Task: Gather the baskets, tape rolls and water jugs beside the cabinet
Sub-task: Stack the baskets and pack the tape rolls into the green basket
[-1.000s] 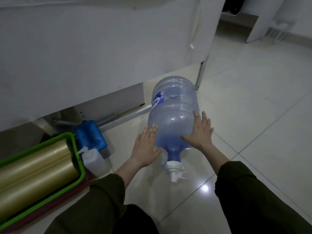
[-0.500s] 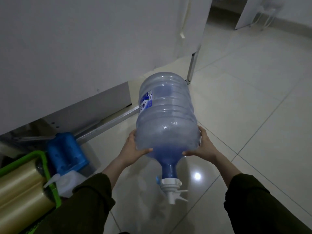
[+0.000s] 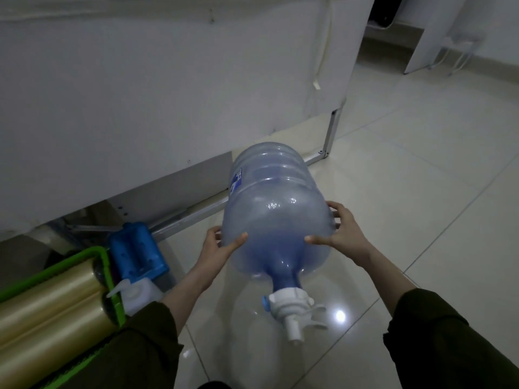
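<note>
A large translucent blue water jug [image 3: 276, 209] is held off the tiled floor, tilted with its neck and white tap cap [image 3: 292, 307] pointing toward me. My left hand [image 3: 222, 245] grips its left shoulder and my right hand [image 3: 342, 231] grips its right shoulder. At the lower left a green basket [image 3: 101, 256] holds two yellowish clear tape rolls [image 3: 47, 307]. A small white jug [image 3: 137, 293] sits beside the basket, under my left sleeve.
A white cabinet [image 3: 140, 94] on a metal frame [image 3: 328, 136] runs along the left and back. A blue plastic item [image 3: 137, 251] lies by the frame rail. Glossy tiled floor [image 3: 421, 178] spreads to the right. White furniture legs stand at the far right.
The jug lay on the floor a second ago with both hands on it. It has been lifted and now hangs in both hands, neck toward me.
</note>
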